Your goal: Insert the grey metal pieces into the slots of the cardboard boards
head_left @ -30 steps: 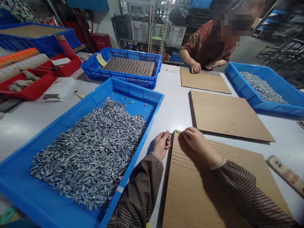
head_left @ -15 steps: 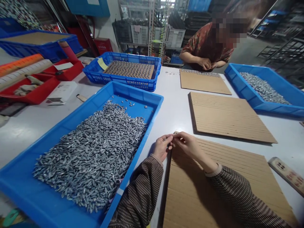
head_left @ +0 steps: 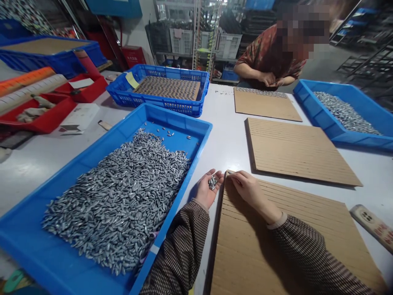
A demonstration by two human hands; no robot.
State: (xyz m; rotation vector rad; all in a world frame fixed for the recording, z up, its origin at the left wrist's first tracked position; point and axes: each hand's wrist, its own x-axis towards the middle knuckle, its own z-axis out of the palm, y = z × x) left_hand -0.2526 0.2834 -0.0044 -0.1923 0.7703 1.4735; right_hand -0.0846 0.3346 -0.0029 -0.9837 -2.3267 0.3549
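My left hand [head_left: 209, 188] is cupped palm up beside the board's far left corner, holding several small silver spindle-shaped pieces [head_left: 212, 182]. Thumb and fingers of my right hand [head_left: 247, 188] are pinched together at that corner, on what looks like one small silver piece, mostly hidden by the fingertips. Under my right hand and forearm lies a brown cardboard board [head_left: 294, 229] with parallel slits across it. To the left, a blue tray [head_left: 179, 217] holds a large heap of the same silver pieces [head_left: 123, 196].
A second slit board [head_left: 297, 151] lies beyond mine. Across the table a person [head_left: 260, 61] works at another board [head_left: 264, 104], near a blue tray [head_left: 340, 135] of pieces. A blue basket [head_left: 196, 108] holds a filled board. A marked wooden block [head_left: 373, 227] lies at right.
My hands were together at the fingertips; now they are apart. The left has opened out, showing the pieces in its palm, and the right fingertips are at the board's corner.
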